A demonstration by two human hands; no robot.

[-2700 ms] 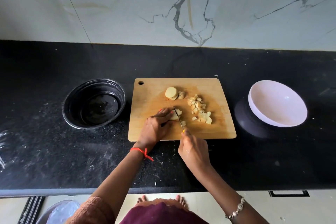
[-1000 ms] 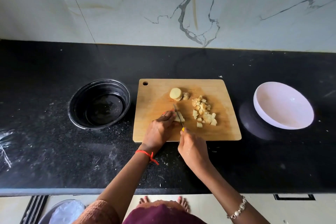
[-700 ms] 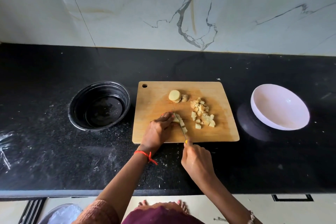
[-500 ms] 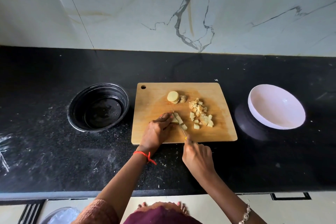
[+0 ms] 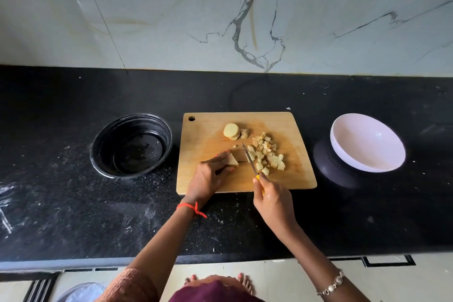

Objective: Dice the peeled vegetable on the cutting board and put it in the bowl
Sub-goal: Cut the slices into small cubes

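Note:
A wooden cutting board [image 5: 208,137] lies on the black counter. My left hand [image 5: 208,176] pinches a pale vegetable slab [image 5: 232,160] near the board's middle. My right hand [image 5: 273,200] grips a small knife [image 5: 248,158] with a yellow handle, its blade lying between the slab and a heap of diced pieces [image 5: 268,154]. Round slices [image 5: 231,130] sit further back on the board. A white bowl [image 5: 367,142] stands tilted to the right of the board.
A black round container [image 5: 132,144] stands left of the board. The black counter [image 5: 73,216] carries white specks and smears. A marble wall rises behind. The counter's front edge runs below my forearms.
The newly cut pieces now lie with the heap to the right of the blade. My left hand has shifted slightly left with the remaining slab; the knife blade has moved further onto the board.

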